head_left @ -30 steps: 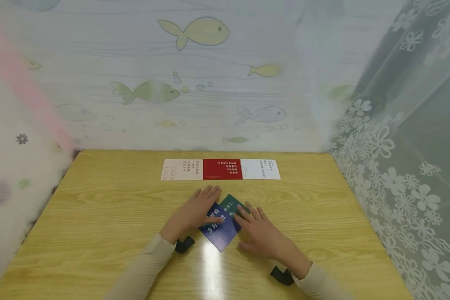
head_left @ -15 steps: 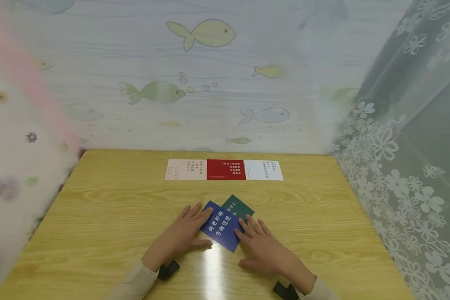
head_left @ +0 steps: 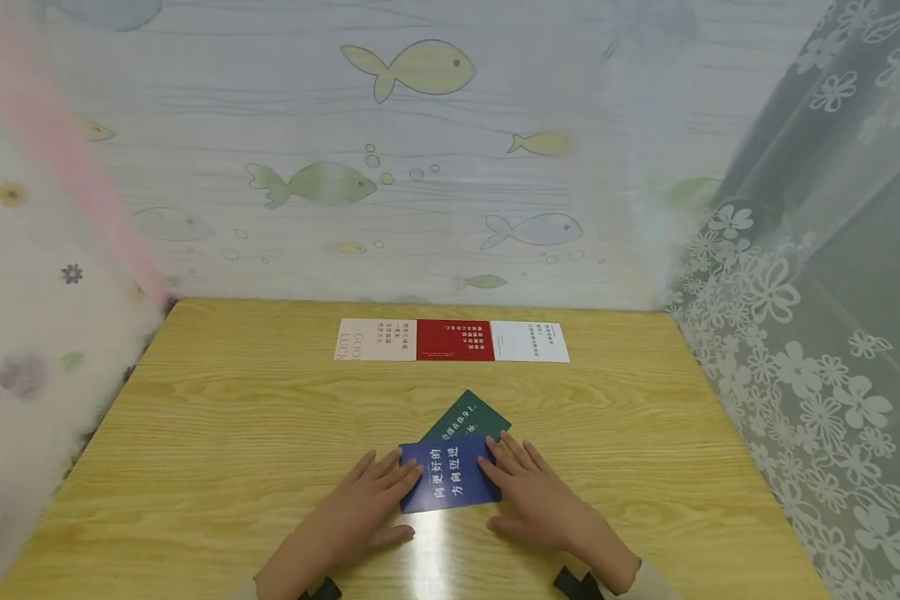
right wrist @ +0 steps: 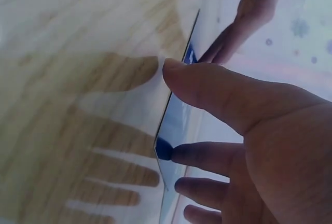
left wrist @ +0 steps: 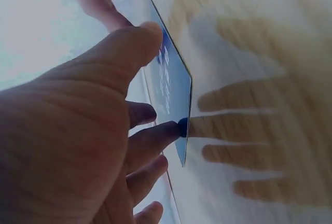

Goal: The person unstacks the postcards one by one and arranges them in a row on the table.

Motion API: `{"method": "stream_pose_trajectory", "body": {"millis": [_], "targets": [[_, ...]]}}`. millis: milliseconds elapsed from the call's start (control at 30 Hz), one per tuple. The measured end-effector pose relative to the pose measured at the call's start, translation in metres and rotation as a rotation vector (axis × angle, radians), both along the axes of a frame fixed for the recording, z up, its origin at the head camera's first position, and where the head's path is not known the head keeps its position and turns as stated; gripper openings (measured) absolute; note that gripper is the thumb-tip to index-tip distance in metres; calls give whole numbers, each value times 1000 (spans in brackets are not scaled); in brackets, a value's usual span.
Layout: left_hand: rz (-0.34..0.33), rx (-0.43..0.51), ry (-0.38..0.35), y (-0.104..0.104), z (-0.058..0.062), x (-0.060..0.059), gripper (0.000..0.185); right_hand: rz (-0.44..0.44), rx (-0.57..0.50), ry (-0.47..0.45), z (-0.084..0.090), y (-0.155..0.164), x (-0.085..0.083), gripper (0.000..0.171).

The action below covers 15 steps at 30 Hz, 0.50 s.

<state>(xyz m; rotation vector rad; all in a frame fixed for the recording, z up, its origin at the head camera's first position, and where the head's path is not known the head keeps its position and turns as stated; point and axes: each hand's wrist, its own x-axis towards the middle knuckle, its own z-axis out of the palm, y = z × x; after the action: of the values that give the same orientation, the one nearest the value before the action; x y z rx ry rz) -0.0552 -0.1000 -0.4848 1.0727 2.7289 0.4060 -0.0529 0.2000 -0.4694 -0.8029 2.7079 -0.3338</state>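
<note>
A: What was held, going from the left across?

B: The left hand was laid flat on the wooden table, its straight fingers pressed against the left edge of the blue card; nothing was clasped. The right hand was set the same way at the card's right edge, fingers extended, thumb spread toward six o'clock. In the left wrist view the card was seen edge-on, touched at a corner by a fingertip; in the right wrist view the opposite corner was met likewise.

A: And where was the card placed?

B: It was lying flat near the table's front edge, squared between the two hands, with the green card partly covered beneath it and tilted out toward twelve o'clock.

A: How far along was the work judged to be?

B: About midway, it was judged. Three cards, a cream card, a red card and a white card, were already laid side by side, touching, in a row at twelve o'clock. The blue and green ones were not yet placed there.

A: How was the blue card described?

B: As a deep blue rectangle, thin and stiff, printed with two lines of white Chinese characters.
</note>
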Motion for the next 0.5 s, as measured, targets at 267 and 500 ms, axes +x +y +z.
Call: {"method": "stream_pose_trajectory", "body": {"millis": [267,500], "targets": [[0,42,17,-7,-4,6,71,-11,-29,-4,0,4,-1,80],[30,75,68,-14,-10,-6,90,-38,-46,16,-5,16,-16,100]]}}
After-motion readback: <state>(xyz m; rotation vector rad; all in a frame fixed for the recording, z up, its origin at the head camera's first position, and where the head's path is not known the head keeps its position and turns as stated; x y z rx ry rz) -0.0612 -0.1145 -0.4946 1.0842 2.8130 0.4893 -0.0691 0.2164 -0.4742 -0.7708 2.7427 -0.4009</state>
